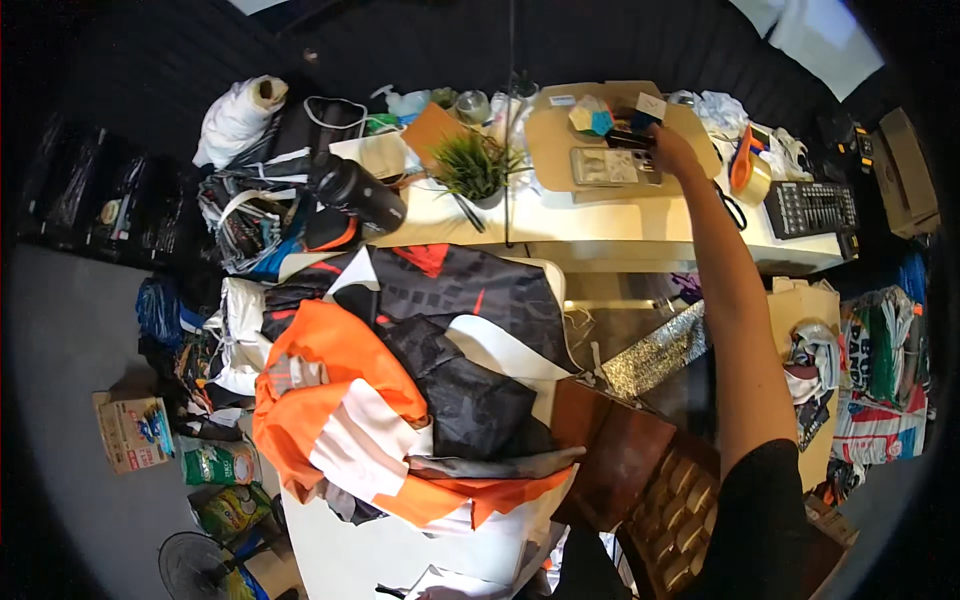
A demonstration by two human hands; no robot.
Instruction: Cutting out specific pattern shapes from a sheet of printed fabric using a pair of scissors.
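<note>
My right arm reaches far forward, and my right hand (674, 152) is over a brown cardboard sheet (555, 125) on the back table. Its fingers look closed at a small dark object (630, 139), whose kind I cannot make out. Just beneath it lies a pale flat case (603, 167). A dark-and-white card (650, 106) and a blue, white and orange many-sided piece (592, 118) are beside the fingers. My left hand is out of view. Nearer me, orange, white and black patterned cloth (345, 350) lies heaped on a white table (330, 550).
The back table (550, 228) carries a potted grass plant (472, 168), a black bottle (358, 193), an orange-handled tape dispenser (745, 165) and a black keypad (812, 210). A wooden chair (670, 510) stands right of the cloth. Bags, boxes and a fan (195, 568) crowd the floor.
</note>
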